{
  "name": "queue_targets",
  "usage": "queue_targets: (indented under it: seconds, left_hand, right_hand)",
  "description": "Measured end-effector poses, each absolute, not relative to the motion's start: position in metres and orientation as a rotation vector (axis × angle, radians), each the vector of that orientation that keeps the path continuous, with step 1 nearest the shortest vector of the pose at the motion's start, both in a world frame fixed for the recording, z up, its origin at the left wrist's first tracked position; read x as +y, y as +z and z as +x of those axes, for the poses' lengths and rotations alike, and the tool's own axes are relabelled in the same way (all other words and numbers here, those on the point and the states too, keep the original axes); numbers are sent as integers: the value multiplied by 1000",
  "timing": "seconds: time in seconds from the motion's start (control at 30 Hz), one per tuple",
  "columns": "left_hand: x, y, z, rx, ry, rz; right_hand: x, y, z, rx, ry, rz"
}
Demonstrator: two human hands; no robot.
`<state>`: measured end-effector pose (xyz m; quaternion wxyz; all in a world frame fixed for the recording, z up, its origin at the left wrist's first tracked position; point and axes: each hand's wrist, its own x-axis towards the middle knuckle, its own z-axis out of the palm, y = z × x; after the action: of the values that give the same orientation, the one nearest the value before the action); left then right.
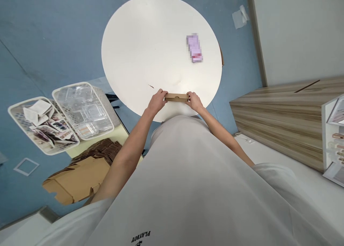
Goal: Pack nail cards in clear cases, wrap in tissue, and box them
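Observation:
A small brown cardboard box (176,96) is held at the near edge of the round white table (150,34), a thumb notch showing in its side. My left hand (158,101) grips its left end, fingers on top and thumb at the near side. At the right end, my right hand (194,101) is closed on the same box in a like grip. The box's lid looks shut or nearly so; its inside is hidden. A blurred purple item (194,48) lies farther off on the right of the tabletop.
To the left stand a white basket of clear plastic cases (90,108) and another basket of packets and cards (51,126). Flat cardboard blanks (80,176) are stacked below them. A wood-grain cabinet (276,124) is on the right. Paper scraps (240,17) lie on the blue floor.

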<state>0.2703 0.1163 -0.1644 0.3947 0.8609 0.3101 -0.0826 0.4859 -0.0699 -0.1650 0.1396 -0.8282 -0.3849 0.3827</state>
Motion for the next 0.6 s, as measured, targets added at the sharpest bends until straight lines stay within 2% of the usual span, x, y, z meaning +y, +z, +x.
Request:
queue_targets:
  seconds: [0.2,0.6]
  left_hand:
    - [120,-167,269,752,-187,2192]
    - [122,-174,273,718,-198,2209]
  right_hand:
    - [-69,-164,482,-1271,1043,-2450]
    - [-64,-177,481,-1254,998,-2504]
